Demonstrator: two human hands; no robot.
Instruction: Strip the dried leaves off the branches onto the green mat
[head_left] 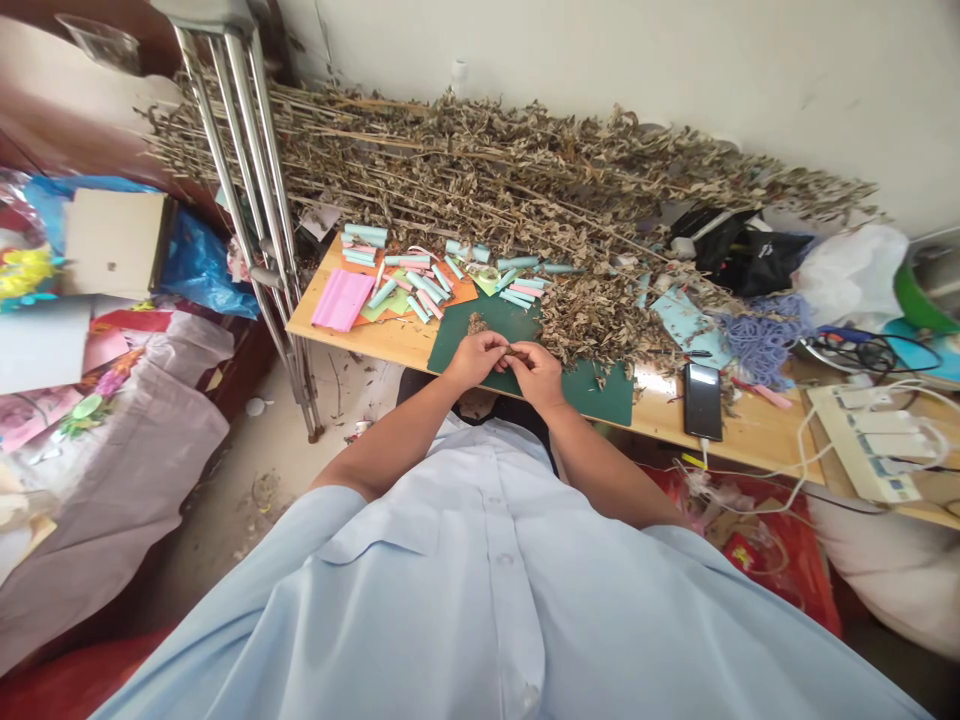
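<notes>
My left hand [478, 360] and my right hand [538, 374] meet above the near edge of a green mat [607, 392]. Fingers of both are pinched together around a small brown bit of dried leaves, mostly hidden by the fingertips. A little clump of dried leaves [477, 323] lies on the mat just beyond my left hand. To the right of my hands, a loose heap of dried leaves [596, 318] covers part of the mat. Several blue and pink paper rolls [427, 285] lie to the left, beside a pink paper stack [343, 299].
Long dried plant stalks [450, 150] are piled along the wall. A phone [703, 402] with a cable lies at the table's right edge, near blue yarn [766, 325] and a power strip [862, 445]. Metal crutches [259, 200] stand at the table's left end.
</notes>
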